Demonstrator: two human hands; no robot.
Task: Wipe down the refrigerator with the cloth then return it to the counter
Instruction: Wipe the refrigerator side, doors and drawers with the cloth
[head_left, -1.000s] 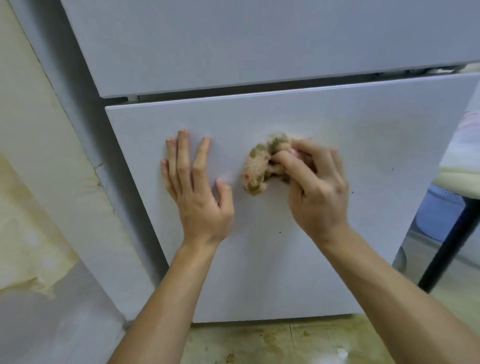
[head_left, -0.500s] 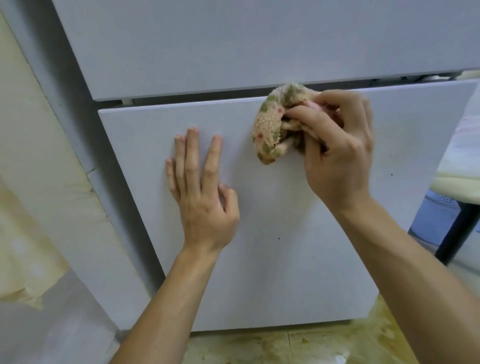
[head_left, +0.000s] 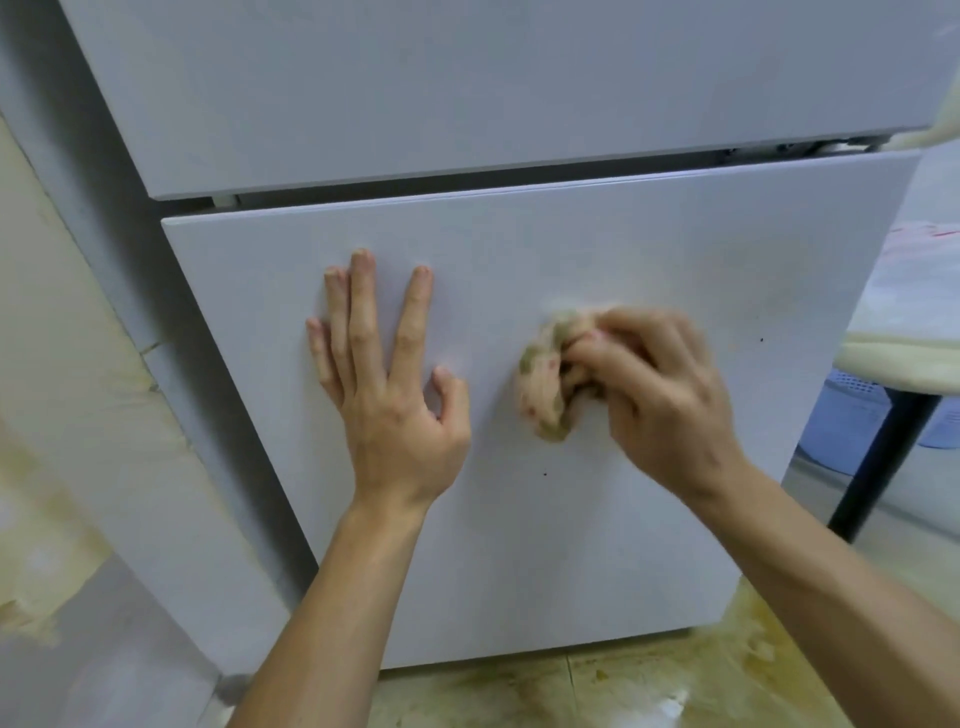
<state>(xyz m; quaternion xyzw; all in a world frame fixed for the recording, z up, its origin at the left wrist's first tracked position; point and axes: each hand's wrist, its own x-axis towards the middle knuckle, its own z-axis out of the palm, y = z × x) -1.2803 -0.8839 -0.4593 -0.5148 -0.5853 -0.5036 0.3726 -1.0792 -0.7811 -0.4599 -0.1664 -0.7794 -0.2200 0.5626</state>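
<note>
Mid-wipe: right hand (head_left: 660, 395) clutches the bunched cloth (head_left: 545, 384) against the refrigerator (head_left: 571, 545) lower door, mid-panel. Left hand (head_left: 384, 374) lies flat, fingers straight, bracing the door. Return to counter not yet done; counter not in view.

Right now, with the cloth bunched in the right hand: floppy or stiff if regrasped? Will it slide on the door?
Probably floppy: the cloth is wadded up in the right hand, fingers curled round it, so it would likely unfold if released. Its fuzzy, towel-like surface suggests light weight and easy grip. It should slide on the smooth lower door.
</note>
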